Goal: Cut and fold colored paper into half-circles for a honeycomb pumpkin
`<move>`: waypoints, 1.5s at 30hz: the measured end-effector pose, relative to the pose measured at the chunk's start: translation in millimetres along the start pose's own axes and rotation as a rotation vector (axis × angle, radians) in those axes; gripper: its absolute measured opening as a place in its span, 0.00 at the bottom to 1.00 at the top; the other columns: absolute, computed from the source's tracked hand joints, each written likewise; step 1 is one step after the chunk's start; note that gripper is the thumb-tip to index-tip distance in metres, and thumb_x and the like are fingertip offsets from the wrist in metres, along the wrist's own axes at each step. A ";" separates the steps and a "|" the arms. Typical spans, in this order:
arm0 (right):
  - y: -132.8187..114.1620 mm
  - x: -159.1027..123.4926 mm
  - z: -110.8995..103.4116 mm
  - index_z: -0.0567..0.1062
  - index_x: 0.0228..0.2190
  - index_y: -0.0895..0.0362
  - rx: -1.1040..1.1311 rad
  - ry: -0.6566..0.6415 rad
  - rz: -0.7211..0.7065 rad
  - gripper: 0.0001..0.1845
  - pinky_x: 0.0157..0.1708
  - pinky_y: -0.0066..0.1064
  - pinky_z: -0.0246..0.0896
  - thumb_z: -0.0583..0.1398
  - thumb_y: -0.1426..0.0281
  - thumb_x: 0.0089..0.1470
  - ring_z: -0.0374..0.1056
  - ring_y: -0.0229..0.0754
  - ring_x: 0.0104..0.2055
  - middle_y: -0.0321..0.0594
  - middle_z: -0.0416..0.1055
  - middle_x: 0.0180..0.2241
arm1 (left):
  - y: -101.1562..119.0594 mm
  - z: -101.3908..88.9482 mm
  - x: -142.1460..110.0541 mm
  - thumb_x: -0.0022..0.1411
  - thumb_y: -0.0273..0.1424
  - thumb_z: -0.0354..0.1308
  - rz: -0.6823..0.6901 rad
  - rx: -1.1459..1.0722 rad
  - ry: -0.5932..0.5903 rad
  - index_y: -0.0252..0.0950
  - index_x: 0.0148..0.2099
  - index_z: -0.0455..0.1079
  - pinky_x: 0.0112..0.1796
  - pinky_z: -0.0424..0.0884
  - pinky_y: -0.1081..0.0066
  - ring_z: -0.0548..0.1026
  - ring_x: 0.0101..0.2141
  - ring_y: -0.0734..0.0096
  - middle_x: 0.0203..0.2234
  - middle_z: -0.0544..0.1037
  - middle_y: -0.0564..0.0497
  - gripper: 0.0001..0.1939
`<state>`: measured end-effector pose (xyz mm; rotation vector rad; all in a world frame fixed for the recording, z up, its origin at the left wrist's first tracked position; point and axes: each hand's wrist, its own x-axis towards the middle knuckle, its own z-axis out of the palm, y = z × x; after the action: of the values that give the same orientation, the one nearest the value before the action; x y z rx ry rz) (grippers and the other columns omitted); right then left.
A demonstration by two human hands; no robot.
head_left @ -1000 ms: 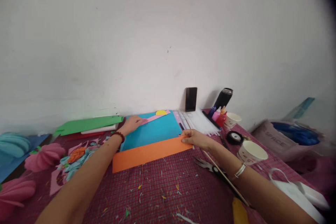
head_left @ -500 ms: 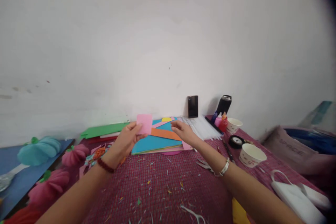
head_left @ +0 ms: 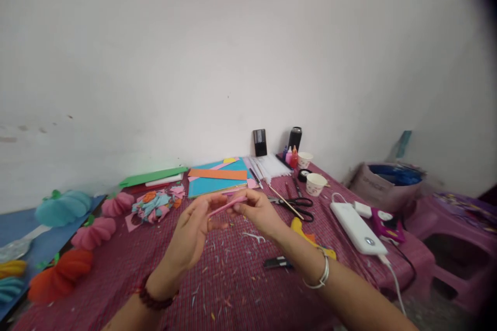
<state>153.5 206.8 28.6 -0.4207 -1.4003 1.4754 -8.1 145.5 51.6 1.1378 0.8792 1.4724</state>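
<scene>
A small pink paper square (head_left: 225,207), seen nearly edge-on, is held between my two hands above the middle of the table. My left hand (head_left: 192,230) has its fingers along the paper's left end, with the thumb beneath. At the right end, my right hand (head_left: 262,212) pinches it between thumb and fingers. Below my hands, a white plastic scrap (head_left: 254,237) and many small paper clippings lie on the checked tablecloth (head_left: 229,279). Near my right forearm are black-handled scissors (head_left: 305,209), a thin wooden stick (head_left: 285,200) and a black cutter (head_left: 276,262).
Paper pumpkins (head_left: 64,276) line the left side beside a heap of scraps (head_left: 157,206). Colored sheets (head_left: 198,187) lie at the back. A phone (head_left: 260,143) leans on the wall. Paper cups (head_left: 316,184), a yellow glue gun (head_left: 297,226) and a white power bank (head_left: 357,228) are on the right.
My right hand has come in and taken hold of the pink paper. The paper has been lowered and turned from face-on to nearly edge-on. The view has shifted to the right.
</scene>
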 end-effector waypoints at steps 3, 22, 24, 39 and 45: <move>-2.5 -24.3 11.7 0.79 0.28 0.53 0.030 0.079 -0.095 0.08 0.34 0.30 0.66 0.69 0.63 0.46 0.70 0.37 0.30 0.35 0.75 0.29 | 1.3 18.3 -23.2 0.59 0.42 0.60 0.081 -0.056 0.043 0.39 0.40 0.77 0.34 0.76 0.67 0.77 0.41 0.61 0.42 0.79 0.44 0.14; -37.0 -119.5 47.1 0.78 0.25 0.53 0.365 0.240 -0.206 0.11 0.36 0.33 0.66 0.72 0.63 0.39 0.69 0.40 0.33 0.36 0.74 0.30 | -9.2 74.9 -103.6 0.57 0.32 0.64 0.444 0.123 0.113 0.43 0.43 0.76 0.46 0.72 0.67 0.76 0.43 0.64 0.41 0.79 0.50 0.10; -40.4 -124.5 48.9 0.78 0.24 0.53 0.353 0.252 -0.225 0.10 0.38 0.33 0.66 0.72 0.66 0.38 0.69 0.39 0.32 0.35 0.74 0.29 | -8.6 77.3 -110.2 0.55 0.30 0.64 0.450 0.149 0.114 0.44 0.43 0.76 0.47 0.72 0.66 0.76 0.44 0.64 0.42 0.79 0.51 0.11; -50.4 -157.7 54.3 0.70 0.49 0.45 -0.179 0.347 -0.487 0.22 0.43 0.36 0.67 0.63 0.71 0.52 0.68 0.42 0.45 0.41 0.66 0.51 | 6.6 75.8 -128.8 0.41 0.27 0.71 0.180 -0.255 0.354 0.38 0.26 0.71 0.33 0.73 0.78 0.74 0.27 0.78 0.23 0.76 0.58 0.11; -75.1 -169.6 49.5 0.75 0.40 0.49 -0.688 0.228 -0.680 0.13 0.57 0.47 0.55 0.62 0.76 0.52 0.59 0.49 0.59 0.43 0.63 0.55 | 7.9 79.0 -140.6 0.44 0.28 0.70 0.171 -0.152 0.271 0.36 0.31 0.72 0.33 0.71 0.78 0.75 0.29 0.78 0.28 0.78 0.57 0.11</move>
<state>217.1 26.4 44.6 -0.4503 -1.6217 0.3669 68.0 3.1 52.9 0.9330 0.8516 1.8335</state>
